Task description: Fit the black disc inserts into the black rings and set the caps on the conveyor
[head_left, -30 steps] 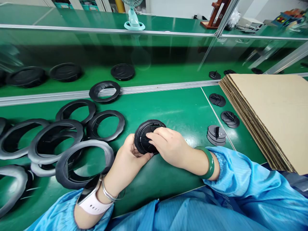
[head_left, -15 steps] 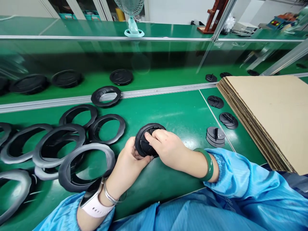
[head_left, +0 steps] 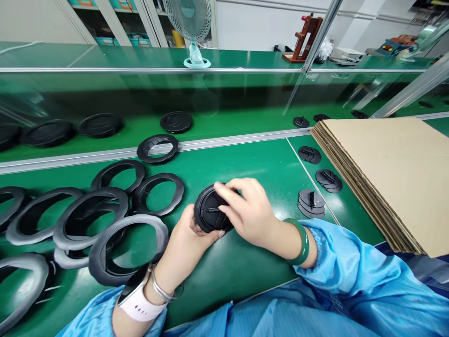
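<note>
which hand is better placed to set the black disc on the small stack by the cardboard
Probably the right hand: it is on top of the black disc and nearer the small stack. The left hand cups the disc from below, further off.

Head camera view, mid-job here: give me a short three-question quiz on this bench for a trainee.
1. True or false: both the left hand and the right hand touch the black round plastic disc.
2. Multiple choice: which wrist wears the green bangle? A) the left wrist B) the right wrist C) neither wrist
3. Fill in the blank: in this view, the black wavy-edged rings lie to the ____ of the hands.

Key: 1) true; 2) B; 3) left.
</note>
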The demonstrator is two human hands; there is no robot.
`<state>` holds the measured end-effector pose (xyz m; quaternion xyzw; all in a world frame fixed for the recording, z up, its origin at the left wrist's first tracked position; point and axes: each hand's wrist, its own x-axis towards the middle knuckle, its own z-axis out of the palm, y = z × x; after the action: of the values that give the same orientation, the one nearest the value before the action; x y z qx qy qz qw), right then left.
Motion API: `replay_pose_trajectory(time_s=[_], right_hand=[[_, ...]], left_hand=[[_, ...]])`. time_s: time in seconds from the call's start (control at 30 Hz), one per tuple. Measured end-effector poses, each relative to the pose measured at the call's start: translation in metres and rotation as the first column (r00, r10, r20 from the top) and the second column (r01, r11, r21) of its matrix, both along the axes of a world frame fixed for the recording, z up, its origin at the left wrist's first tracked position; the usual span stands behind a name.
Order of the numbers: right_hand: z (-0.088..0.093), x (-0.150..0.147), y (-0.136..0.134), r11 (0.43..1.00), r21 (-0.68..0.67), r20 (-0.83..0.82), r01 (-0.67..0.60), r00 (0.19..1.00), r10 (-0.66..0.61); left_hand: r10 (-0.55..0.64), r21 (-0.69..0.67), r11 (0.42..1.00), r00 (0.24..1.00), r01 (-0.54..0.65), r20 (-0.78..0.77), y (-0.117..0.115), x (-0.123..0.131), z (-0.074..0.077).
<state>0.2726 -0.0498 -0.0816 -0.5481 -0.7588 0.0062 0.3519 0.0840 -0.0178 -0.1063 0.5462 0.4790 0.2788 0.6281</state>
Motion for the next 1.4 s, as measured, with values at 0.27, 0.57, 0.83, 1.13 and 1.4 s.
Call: replay_pose_trajectory(time_s=[0.27,0.57,0.83,1.13,1.4], right_hand=[[-0.02,0.008,0.017,0.878,-0.47,-0.53,-0.088,0.824,-0.201],[-0.022,-0.003,0.014,0.905,-0.419,-0.653,-0.079,0.719,-0.239],[-0.012,0.007,0.015,0.737,-0.514,-0.742,-0.439,0.659,-0.126],[-0.014,0.006,0.016,0.702,-0.61,-0.676,-0.367,0.704,-0.219],[-0.019,0.022,0.038,0.808,-0.417,-0.897,-0.416,0.046,-0.44]], left_hand=[[-0.077,0.061,0.995,0.997,0.078,-0.012,0.0,-0.004,0.002],[-0.095,0.249,0.953,0.951,0.172,-0.294,0.0,-0.003,0.015],[-0.105,0.233,0.958,0.963,0.164,-0.247,-0.001,-0.005,0.017],[-0.086,0.241,0.96,0.971,0.141,-0.222,-0.004,-0.003,0.02],[0.231,0.657,0.714,0.803,0.244,-0.549,0.013,-0.019,0.023]])
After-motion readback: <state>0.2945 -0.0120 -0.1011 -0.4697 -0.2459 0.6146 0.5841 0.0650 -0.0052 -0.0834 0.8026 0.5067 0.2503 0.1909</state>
